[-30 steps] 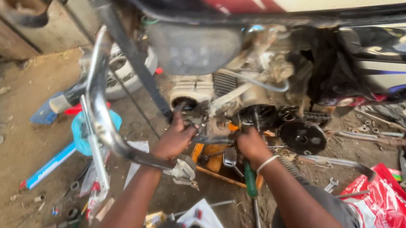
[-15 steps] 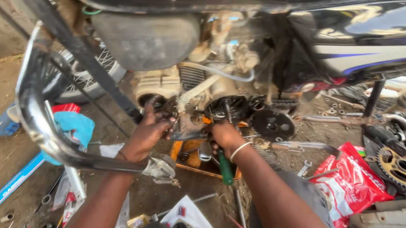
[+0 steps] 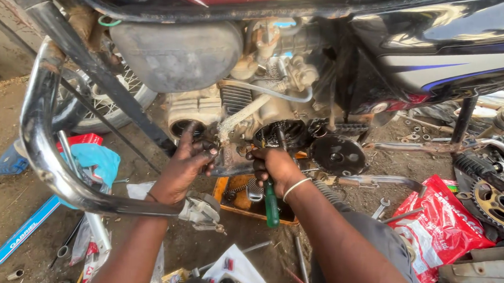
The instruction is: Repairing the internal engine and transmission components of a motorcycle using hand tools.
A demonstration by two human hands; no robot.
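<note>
Both hands are at the bottom of a motorcycle engine (image 3: pixel 265 113). My left hand (image 3: pixel 188 162) presses against the engine's lower left side, its fingers by a round open port (image 3: pixel 184 128). My right hand (image 3: pixel 276 167) is closed around a green-handled screwdriver (image 3: pixel 271 204), handle pointing down, its tip up at the exposed engine side. A white band sits on that wrist. A dark round clutch part (image 3: pixel 337 154) shows to the right of my right hand.
A chrome crash bar (image 3: pixel 44 152) curves across the left. An orange tray (image 3: pixel 234 198) with small parts lies under the engine. A red plastic bag (image 3: pixel 434 219), a sprocket (image 3: pixel 502 204), a wrench (image 3: pixel 380 207), a blue box (image 3: pixel 22 232) and papers litter the dirt.
The view has moved in closer to the engine and shifted right. Both hands stay at the engine's underside, the right still on the screwdriver.
</note>
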